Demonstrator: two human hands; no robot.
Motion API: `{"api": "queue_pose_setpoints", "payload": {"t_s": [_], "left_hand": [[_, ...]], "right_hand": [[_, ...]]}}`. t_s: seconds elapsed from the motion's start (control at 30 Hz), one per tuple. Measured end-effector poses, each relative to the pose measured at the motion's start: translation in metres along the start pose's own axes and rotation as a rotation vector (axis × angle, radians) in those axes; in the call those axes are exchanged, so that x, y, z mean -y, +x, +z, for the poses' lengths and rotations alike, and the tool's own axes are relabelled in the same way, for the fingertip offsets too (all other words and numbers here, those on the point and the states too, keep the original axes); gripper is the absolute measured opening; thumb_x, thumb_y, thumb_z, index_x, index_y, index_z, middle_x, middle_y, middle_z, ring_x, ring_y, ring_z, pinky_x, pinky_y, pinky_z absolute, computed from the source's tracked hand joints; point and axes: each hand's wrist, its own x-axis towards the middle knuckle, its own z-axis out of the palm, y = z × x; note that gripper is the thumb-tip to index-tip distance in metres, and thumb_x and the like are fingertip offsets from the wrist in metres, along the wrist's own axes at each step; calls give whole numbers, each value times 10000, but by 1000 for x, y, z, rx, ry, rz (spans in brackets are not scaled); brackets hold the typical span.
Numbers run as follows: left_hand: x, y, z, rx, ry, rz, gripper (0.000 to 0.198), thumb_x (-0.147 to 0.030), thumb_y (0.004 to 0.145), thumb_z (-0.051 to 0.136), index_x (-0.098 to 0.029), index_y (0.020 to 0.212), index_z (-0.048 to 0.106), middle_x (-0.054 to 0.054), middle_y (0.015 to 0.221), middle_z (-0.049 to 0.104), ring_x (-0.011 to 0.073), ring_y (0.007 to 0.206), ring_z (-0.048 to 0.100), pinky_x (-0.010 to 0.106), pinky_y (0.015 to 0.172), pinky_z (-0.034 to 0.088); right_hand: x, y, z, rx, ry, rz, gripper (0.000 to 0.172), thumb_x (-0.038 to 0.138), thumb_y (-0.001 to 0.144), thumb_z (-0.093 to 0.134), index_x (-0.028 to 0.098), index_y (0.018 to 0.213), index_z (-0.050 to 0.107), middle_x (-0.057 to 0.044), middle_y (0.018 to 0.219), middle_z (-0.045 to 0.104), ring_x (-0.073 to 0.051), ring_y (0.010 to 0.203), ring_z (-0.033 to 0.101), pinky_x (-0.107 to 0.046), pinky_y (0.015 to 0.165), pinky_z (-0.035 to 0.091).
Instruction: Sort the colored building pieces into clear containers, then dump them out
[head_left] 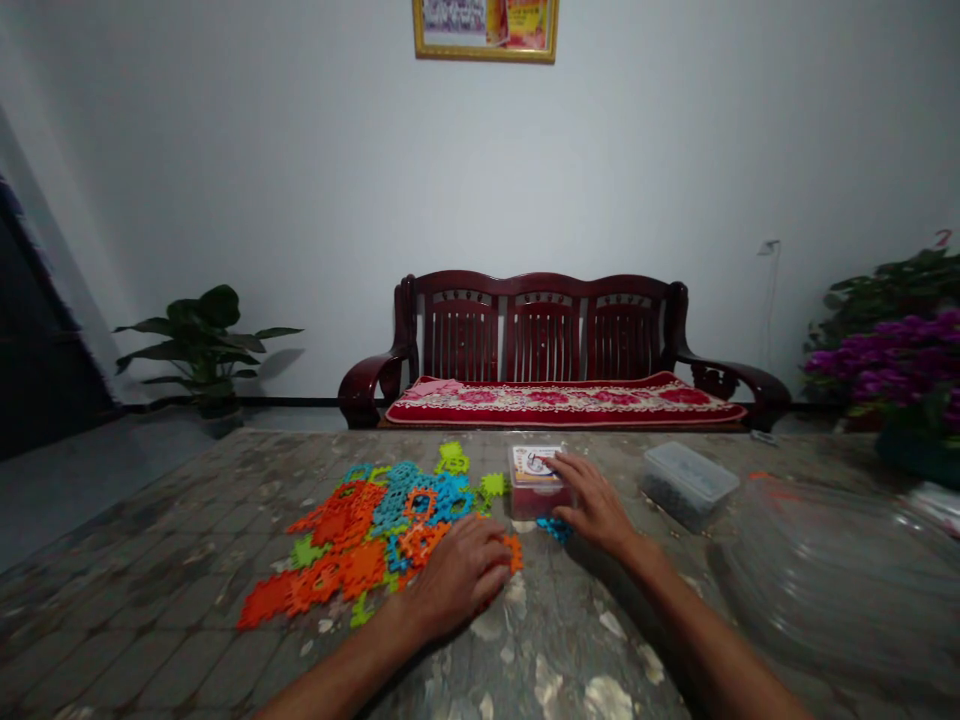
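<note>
Centre frame: flat orange plastic puzzle pieces (337,560) are covered by the left hand (457,575), grip not discernible; a small clear plastic box (534,482) is touched by the right hand (592,505), grip spread open.

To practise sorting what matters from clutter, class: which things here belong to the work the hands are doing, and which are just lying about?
In use: left hand on the coloured puzzle pieces; right hand touching the small box and a blue piece.

Lying about: lidded clear container, large clear dish, bench, potted plant, purple flowers.

Mottled table (150,600) bears foam pieces (360,540); red box (534,482); clear tub (686,485).
</note>
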Motion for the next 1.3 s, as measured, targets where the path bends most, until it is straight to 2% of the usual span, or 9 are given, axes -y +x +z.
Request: {"api": "queue_pose_setpoints", "payload": {"t_s": [0.1,0.17,0.23,0.3,0.43,0.6,0.9,1.13,1.3], "left_hand": [[14,24,6,-160,-85,-115,483,-169,874,635,-244,1351,620,114,1505,535,288,1381,509,482,1160,423],[24,45,7,-172,-103,-117,703,-157,809,692,-225,1481,496,146,1615,383,325,1483,378,530,1208,349],[33,67,7,-138,-90,-47,811,-151,773,730,-231,1525,436,146,1661,293,346,1534,266,572,1234,275],[40,87,7,-84,-64,54,811,-149,780,734,-253,1527,434,127,1656,316,339,1548,229,595,1244,227],[48,109,14,-29,-45,170,665,-112,861,633,-253,1492,481,100,1590,450,270,1516,330,552,1256,240],[49,108,20,-93,-26,172,549,-137,935,551,-247,1471,509,89,1557,500,248,1485,394,528,1238,308],[48,107,17,-84,-3,181,489,-213,990,509,-238,1478,501,98,1575,474,253,1501,365,511,1243,303],[48,111,24,-125,1,177,405,-256,1018,492,-241,1416,567,80,1492,575,238,1430,473,496,1232,332],[48,111,23,-132,-27,146,407,-267,992,548,-238,1396,591,87,1480,585,261,1429,472,511,1222,345]], "right_hand": [[0,0,9,-45,13,-18,559,260,884,598,249,1441,551,-90,1439,589,-275,1340,496,-482,1137,396],[1,1,10,-75,-12,-37,511,266,912,575,259,1424,569,-85,1420,607,-278,1343,494,-498,1132,404],[2,2,10,-96,-46,-56,480,271,928,568,261,1408,583,-86,1408,620,-280,1339,500,-503,1119,420],[2,3,11,-103,-78,-84,463,269,940,564,253,1402,586,-87,1400,630,-277,1325,515,-496,1110,434],[-1,3,15,-128,-150,-125,445,269,956,556,245,1400,585,-88,1382,649,-277,1295,544,-488,1091,456],[0,4,18,-140,-150,-108,410,284,955,565,239,1359,618,-98,1345,673,-285,1263,567,-494,1062,483],[2,-1,16,-190,182,-61,511,138,887,495,249,1375,598,-99,1395,618,-251,1344,518,-531,1146,424],[-2,0,22,-235,142,-87,427,165,936,485,242,1330,630,-101,1334,658,-244,1294,555,-517,1127,452],[-7,-1,21,-230,99,-106,389,235,975,499,265,1337,639,-94,1346,657,-246,1308,555,-502,1110,475]]}}
